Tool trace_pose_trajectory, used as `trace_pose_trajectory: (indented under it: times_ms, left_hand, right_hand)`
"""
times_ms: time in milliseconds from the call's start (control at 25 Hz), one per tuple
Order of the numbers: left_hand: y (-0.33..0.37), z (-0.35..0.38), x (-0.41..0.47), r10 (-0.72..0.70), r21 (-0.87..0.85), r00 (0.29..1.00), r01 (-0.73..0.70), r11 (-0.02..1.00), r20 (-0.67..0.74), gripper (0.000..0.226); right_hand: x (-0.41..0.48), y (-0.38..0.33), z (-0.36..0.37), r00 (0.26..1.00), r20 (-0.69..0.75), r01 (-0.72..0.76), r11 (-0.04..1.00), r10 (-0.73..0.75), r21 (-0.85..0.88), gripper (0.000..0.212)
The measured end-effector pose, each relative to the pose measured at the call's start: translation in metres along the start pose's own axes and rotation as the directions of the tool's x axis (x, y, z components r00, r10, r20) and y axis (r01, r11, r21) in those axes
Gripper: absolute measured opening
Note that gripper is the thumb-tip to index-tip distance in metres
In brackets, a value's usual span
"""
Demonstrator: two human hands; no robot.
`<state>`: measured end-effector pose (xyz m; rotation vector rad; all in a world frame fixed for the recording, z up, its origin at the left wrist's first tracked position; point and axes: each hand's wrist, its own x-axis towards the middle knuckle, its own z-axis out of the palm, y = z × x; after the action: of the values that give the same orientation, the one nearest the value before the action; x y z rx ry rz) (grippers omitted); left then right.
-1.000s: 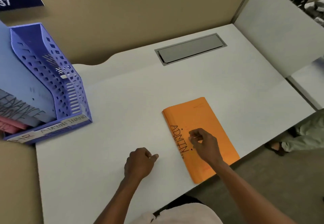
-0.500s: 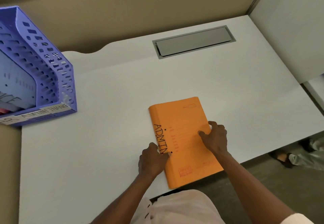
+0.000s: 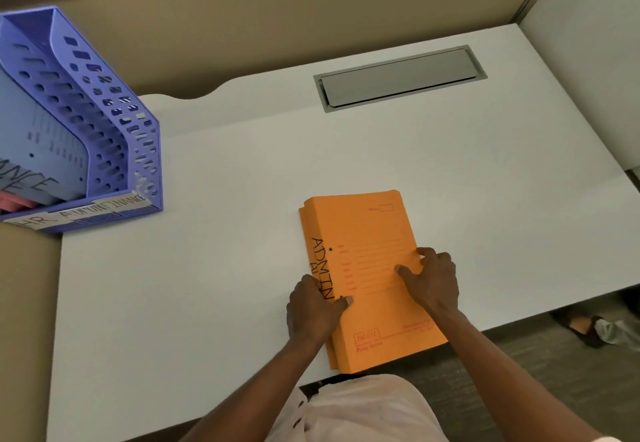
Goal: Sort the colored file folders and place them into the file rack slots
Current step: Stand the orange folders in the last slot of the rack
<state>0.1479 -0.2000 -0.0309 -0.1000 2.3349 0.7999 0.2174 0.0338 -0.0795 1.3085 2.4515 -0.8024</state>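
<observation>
**A:** What do you have on the feed?

**B:** I see a stack of orange card file folders [image 3: 367, 268] lying flat on the white desk [image 3: 207, 285], near its front edge, with one corner hanging just over it. "ADMIN" is hand-lettered in black along the top folder's spine side.

**A:** And the hands?

**B:** My left hand [image 3: 313, 306] is curled against the stack's left edge, thumb lying on the top cover, fingers tucked at the side. My right hand [image 3: 431, 279] is pressed onto the cover with fingers spread and bent, its fingertips on the printed red lines. I can't tell whether either one has actually gripped the stack.

**A:** Where's the rack?

**B:** The perforated blue plastic file rack [image 3: 104, 123] stands at the desk's far left, well apart from the stack. A pale blue folder [image 3: 45, 150] leans in one slot, a pink one [image 3: 14, 203] below it. Taped labels on the front read "HR" and "ADMIN".
</observation>
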Motion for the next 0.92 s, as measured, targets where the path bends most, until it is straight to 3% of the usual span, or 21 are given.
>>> trace_pose_trajectory:
  times_ms: [200,560,640,760,920]
  left_hand:
    - [0.018,-0.005,-0.015,0.040,-0.094,0.996,-0.048,0.994,-0.084,0.063]
    - [0.059,-0.040,-0.053,0.292,0.002,0.936,-0.298,0.955,-0.196,0.053]
    - [0.065,-0.049,-0.060,0.360,0.043,0.902,-0.360,0.932,-0.238,0.054]
    - [0.069,-0.065,-0.068,0.420,0.058,0.862,-0.422,0.905,-0.284,0.055]
    - [0.063,-0.094,-0.071,0.447,0.065,0.828,-0.453,0.889,-0.337,0.055]
  right_hand:
    - [0.007,0.002,-0.004,0.999,0.005,-0.038,0.994,0.038,0.101,0.064]
    - [-0.014,-0.010,-0.013,0.994,-0.031,-0.080,0.897,0.103,0.434,0.060]
    - [-0.015,-0.018,-0.018,0.994,-0.001,-0.088,0.834,0.105,0.544,0.060]
    - [-0.007,-0.034,-0.027,0.989,0.103,-0.145,0.637,0.103,0.757,0.057]
    - [0.007,-0.060,-0.033,0.972,0.236,-0.197,0.497,-0.016,0.845,0.055]
